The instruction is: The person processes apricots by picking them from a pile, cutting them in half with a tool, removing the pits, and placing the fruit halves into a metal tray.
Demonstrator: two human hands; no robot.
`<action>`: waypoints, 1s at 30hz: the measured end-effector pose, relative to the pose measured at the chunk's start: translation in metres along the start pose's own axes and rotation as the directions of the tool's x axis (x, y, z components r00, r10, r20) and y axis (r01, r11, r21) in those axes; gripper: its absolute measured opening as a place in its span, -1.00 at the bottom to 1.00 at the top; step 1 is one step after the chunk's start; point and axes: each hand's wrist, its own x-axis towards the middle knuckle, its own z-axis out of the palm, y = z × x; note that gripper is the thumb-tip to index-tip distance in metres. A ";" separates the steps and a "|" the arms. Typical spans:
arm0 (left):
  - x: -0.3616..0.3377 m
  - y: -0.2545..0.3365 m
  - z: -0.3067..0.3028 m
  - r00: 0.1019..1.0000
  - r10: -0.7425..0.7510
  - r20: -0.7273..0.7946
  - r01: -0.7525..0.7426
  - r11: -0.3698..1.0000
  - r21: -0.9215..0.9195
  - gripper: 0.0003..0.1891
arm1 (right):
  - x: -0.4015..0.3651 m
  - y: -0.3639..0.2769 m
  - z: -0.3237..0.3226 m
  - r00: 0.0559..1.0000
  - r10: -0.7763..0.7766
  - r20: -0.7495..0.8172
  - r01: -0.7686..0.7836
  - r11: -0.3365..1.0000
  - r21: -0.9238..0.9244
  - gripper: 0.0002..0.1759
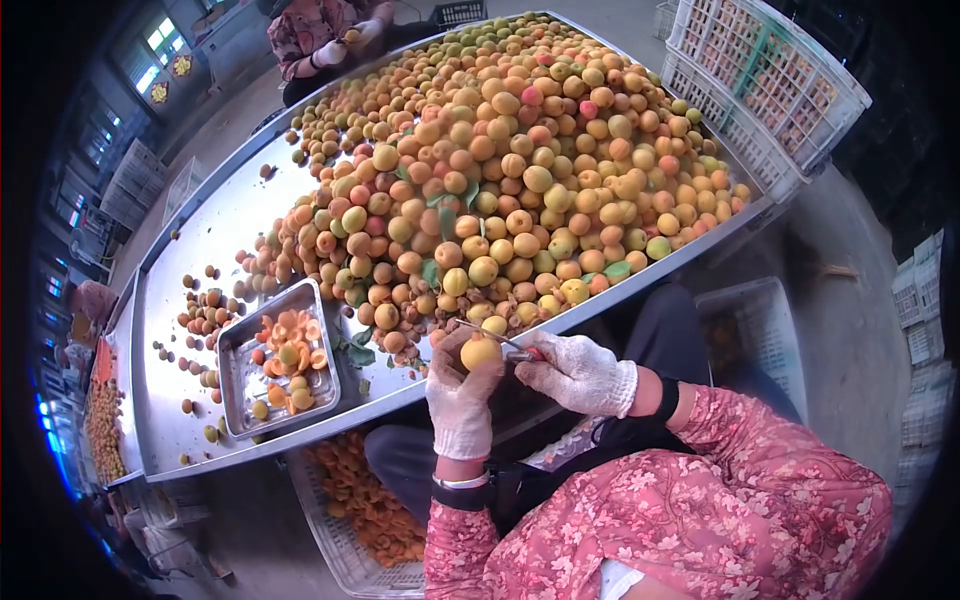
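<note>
My left hand (462, 400), in a white knit glove, is closed around a yellow apricot (481, 352) at the table's front edge. Just to its right, my gloved right hand (575, 373) is closed on a small knife (523, 355) with a reddish handle. Its thin blade points up and left, beside the top of the apricot. Behind both hands rises a large heap of apricots (520, 170) with some green leaves. To the left, a metal tray (229, 372) holds halved apricots and a few that look whole.
The metal table (220, 215) has a raised rim. Below it stands a crate (335, 545) of orange halves. Another crate (770, 330) is right of my knees. Stacked crates (765, 85) stand back right. A person (310, 35) in white gloves sits across the table.
</note>
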 end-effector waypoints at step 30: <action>-0.011 -0.003 -0.006 0.992 0.113 -0.048 -0.094 0.949 0.300 -0.41 | 0.025 -0.004 -0.011 0.997 0.035 -0.063 -0.048 0.977 -0.207 -0.62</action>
